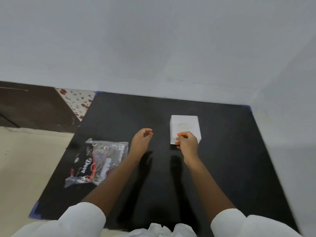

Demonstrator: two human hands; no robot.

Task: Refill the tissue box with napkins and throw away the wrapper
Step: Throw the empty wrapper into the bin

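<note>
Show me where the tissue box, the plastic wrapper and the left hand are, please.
tissue box (185, 126): head view, on the top face, at the oval opening.
plastic wrapper (95, 161): head view, on its printed middle.
left hand (141, 140): head view, on the middle of the hand.

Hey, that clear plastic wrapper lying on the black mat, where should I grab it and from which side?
Probably pinch the wrapper at its far right corner, coming in from the right with the left hand, which hovers closest. It lies nearly flat on the mat, so a thin loose edge gives more to pinch than the middle.
</note>
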